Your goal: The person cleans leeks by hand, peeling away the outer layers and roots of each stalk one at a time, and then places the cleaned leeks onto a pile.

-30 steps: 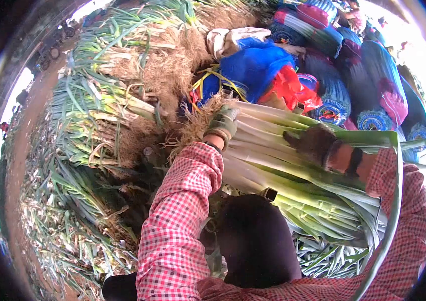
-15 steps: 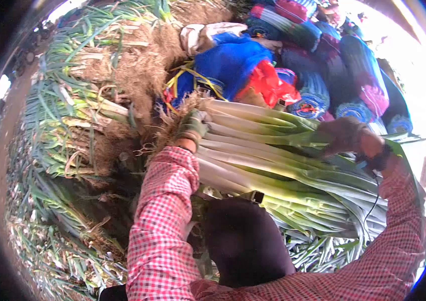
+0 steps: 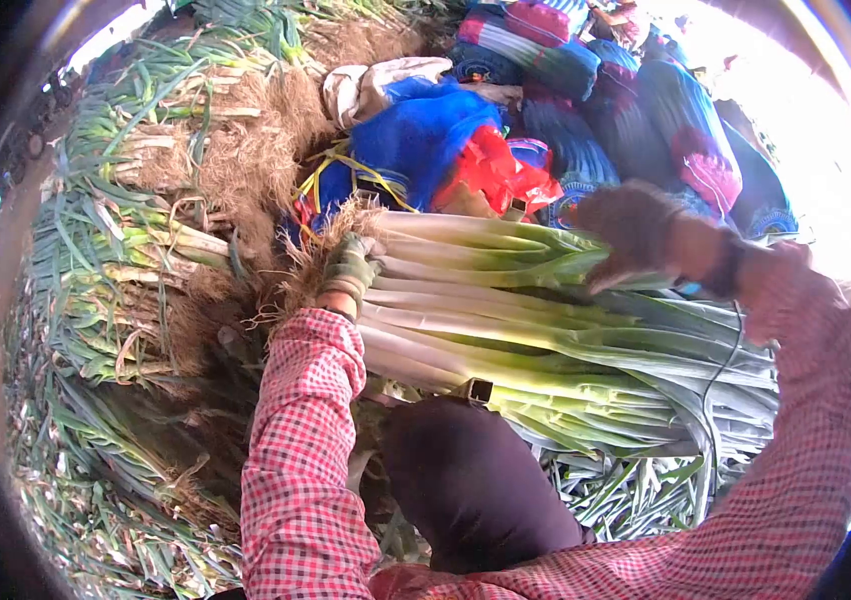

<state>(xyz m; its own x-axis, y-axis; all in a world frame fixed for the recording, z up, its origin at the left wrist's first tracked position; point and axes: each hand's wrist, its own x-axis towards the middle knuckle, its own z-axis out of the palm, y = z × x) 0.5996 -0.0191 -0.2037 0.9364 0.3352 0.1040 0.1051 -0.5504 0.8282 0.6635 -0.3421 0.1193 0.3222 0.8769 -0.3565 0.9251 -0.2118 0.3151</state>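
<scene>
A wide bundle of leeks (image 3: 505,318) lies across in front of me, white stalks to the left, green leaves to the right. My left hand (image 3: 349,272), in a greenish glove, is closed on the stalks just beside the roots (image 3: 300,262). Over the upper edge of the green leaves is my right hand (image 3: 633,232), in a dark glove and blurred. Its thumb stands apart from the fingers, and I see nothing held in it. A dark cord (image 3: 723,370) hangs from the right wrist over the leaves.
Stacked leeks with matted roots (image 3: 250,150) fill the left side. Behind the bundle lie blue netting (image 3: 415,130), a red plastic bag (image 3: 500,172) and several filled blue net sacks (image 3: 680,110). My dark-clad knee (image 3: 465,470) is close below. Loose leaves (image 3: 635,490) cover the lower right.
The whole view has shifted, so most things sit further left. My right hand has lifted towards the upper edge of the leaves. My left hand keeps its place by the roots.
</scene>
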